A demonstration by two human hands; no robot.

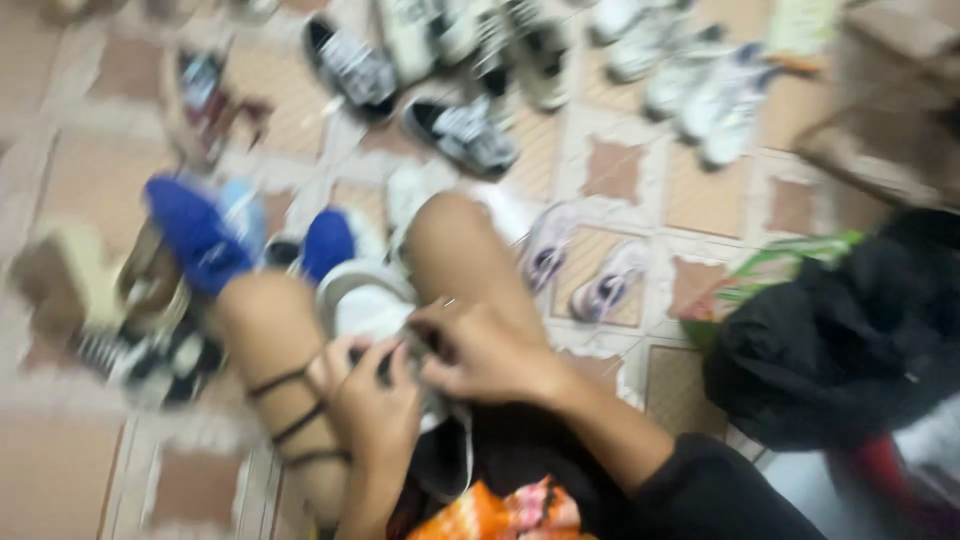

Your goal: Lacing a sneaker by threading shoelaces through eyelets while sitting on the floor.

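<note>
Item: our left hand (pixel 375 405) and right hand (pixel 480 350) both clasp a white low-top sneaker (pixel 375 310) in our lap between bare knees, apparently lacing, which next calls for pulling taut; around, scattered shoes (pixel 465 130) on patterned tiled floor (pixel 700 200), black bag (pixel 840 330).

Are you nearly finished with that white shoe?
Hard to say; the picture is blurry. Both hands, left hand and right hand, are on the white shoe in the lap, apparently at its laces. Many other shoes lie on the tiled floor, untouched.
</note>
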